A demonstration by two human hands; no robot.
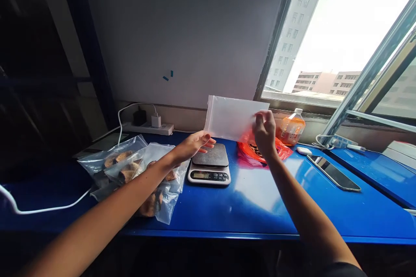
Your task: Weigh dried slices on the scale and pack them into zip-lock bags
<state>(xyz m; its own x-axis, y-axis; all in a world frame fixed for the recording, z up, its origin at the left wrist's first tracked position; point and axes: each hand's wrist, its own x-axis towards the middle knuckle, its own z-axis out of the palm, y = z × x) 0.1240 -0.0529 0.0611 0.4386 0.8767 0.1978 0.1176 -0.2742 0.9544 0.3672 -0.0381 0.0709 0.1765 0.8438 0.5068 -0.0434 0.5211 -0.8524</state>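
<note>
An unfilled clear zip bag (232, 117) is raised above the digital scale, its zip edge toward the left. My right hand (265, 130) is closed on the bag's right end, slightly blurred. At the bag's lower left corner is my left hand (197, 142), fingers apart; whether it touches the corner I cannot tell. Below the hands stands the scale (210, 162), its metal plate bare and its display too small to read. Filled clear bags (130, 164) holding brown, curved, bark-like pieces lie under and beside my left forearm. Behind my right hand is a red plastic bag (282, 149) with dark pieces inside.
An orange drink bottle (292, 127) stands by the window. On the right of the blue table (250, 207) are a phone (333, 173) and a small white case (303, 150). A power strip (162, 129) with a charger and white cable runs along the wall.
</note>
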